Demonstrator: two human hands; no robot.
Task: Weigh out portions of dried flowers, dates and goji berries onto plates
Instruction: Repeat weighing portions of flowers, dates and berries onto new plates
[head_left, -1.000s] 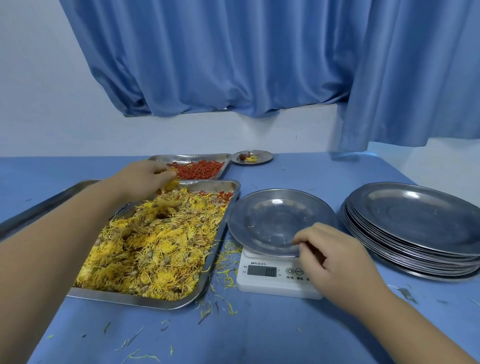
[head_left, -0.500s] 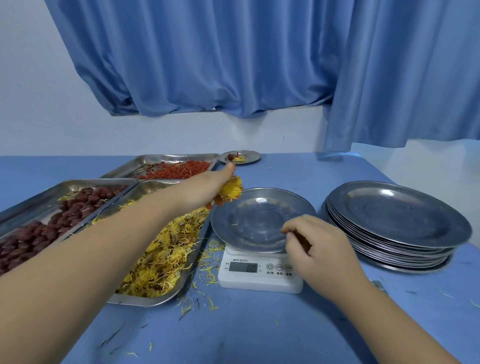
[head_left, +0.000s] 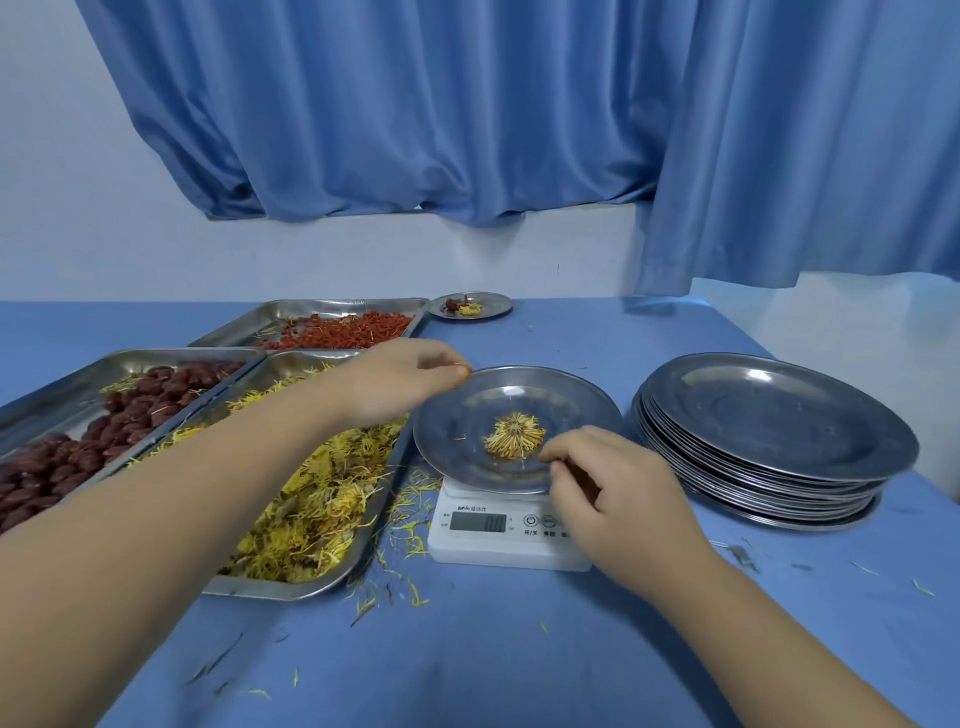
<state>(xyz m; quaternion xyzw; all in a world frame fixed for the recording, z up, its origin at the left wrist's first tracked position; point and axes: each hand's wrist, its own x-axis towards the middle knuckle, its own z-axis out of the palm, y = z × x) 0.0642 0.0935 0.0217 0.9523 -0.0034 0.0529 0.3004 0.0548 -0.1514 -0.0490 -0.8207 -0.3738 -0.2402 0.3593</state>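
Head view: weighing out flowers, starting with one dried flower (head_left: 515, 435) mid-plate (head_left: 467, 415) on the scale (head_left: 509, 540). Hovering the left hand (head_left: 395, 379) at the far rim, fingertips bunched, impossible to tell if holding anything. Pinching the near rim with the right hand (head_left: 618, 499). Next, likely reaching into the flower tray (head_left: 291, 587) for more.

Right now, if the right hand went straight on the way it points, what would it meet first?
Probably the flower on the plate: the right hand is at the plate's near rim, fingers pointing toward it. Depth is unclear, so it might pass just above.
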